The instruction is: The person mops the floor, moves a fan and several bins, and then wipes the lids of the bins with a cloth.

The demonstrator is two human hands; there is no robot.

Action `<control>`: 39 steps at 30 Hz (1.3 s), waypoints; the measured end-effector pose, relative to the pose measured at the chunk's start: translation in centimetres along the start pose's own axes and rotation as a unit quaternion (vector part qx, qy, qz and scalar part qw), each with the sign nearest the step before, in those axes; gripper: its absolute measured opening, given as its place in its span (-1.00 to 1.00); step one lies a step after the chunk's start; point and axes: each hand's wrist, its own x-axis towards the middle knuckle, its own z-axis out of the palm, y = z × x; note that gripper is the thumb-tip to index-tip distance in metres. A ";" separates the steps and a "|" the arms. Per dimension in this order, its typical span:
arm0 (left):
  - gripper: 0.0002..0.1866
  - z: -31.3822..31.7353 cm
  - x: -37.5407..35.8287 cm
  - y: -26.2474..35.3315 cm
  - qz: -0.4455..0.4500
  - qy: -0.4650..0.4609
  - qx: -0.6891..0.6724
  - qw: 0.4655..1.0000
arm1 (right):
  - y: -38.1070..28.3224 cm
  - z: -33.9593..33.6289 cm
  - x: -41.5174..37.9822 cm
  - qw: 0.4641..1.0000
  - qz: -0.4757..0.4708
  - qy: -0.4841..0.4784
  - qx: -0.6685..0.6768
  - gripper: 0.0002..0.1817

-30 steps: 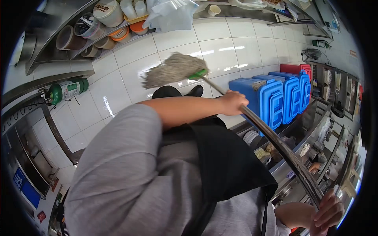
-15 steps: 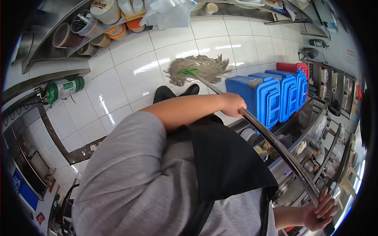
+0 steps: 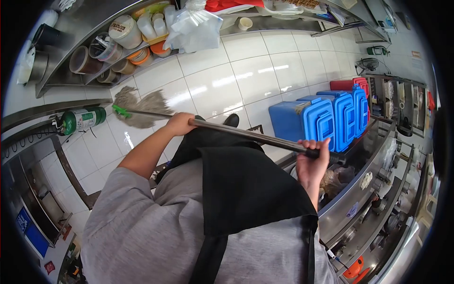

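Observation:
A mop with grey strings (image 3: 152, 108) and a green clamp (image 3: 121, 111) reaches the tiled floor at the left, near the wall shelf. Its metal handle (image 3: 250, 136) runs slantwise across the front of my body. My left hand (image 3: 179, 124) is wrapped around the lower part of the handle. Higher up, my right hand (image 3: 313, 158) holds the handle by its black end grip, thumb and fingertips showing over the top. A black apron (image 3: 255, 194) covers my front, and one dark shoe (image 3: 231, 120) shows beyond the handle.
Blue lidded bins (image 3: 302, 123) and a red bin (image 3: 347, 85) line the right. A green cylinder (image 3: 81, 119) lies at the left wall. Steel shelving (image 3: 71, 57) with tubs stands at upper left. A steel counter (image 3: 350, 194) with kitchenware runs along the right.
The mop head has swept left, from beyond my feet to beside the green cylinder. Both hands moved left with the handle, my right hand also coming up the picture; both keep hold.

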 end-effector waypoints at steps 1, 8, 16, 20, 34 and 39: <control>-0.69 -0.3 -0.5 0.6 -0.052 -0.010 0.020 0.998 | -0.4 -0.4 0.4 1.000 0.015 0.013 0.011 -0.61; -0.71 0.4 6.3 10.8 0.000 -0.006 0.067 0.998 | -13.4 -2.6 2.4 0.998 -0.022 -0.006 0.057 -0.74; -0.70 5.1 24.5 24.1 0.214 -0.116 -0.047 0.969 | -23.7 -2.6 1.5 0.891 -0.416 -0.065 -0.171 -0.74; -0.67 10.5 32.9 32.3 0.324 -0.136 -0.058 0.934 | -27.5 -2.0 2.6 0.763 -0.636 -0.113 -0.011 -0.76; -0.68 18.4 42.4 41.0 0.427 -0.262 -0.030 0.865 | -36.6 -6.3 9.3 0.779 -0.394 -0.458 -0.166 -0.65; -0.77 16.2 51.6 40.2 0.456 -0.273 0.020 0.847 | -35.5 -4.7 14.9 0.782 -0.361 -0.457 -0.223 -0.69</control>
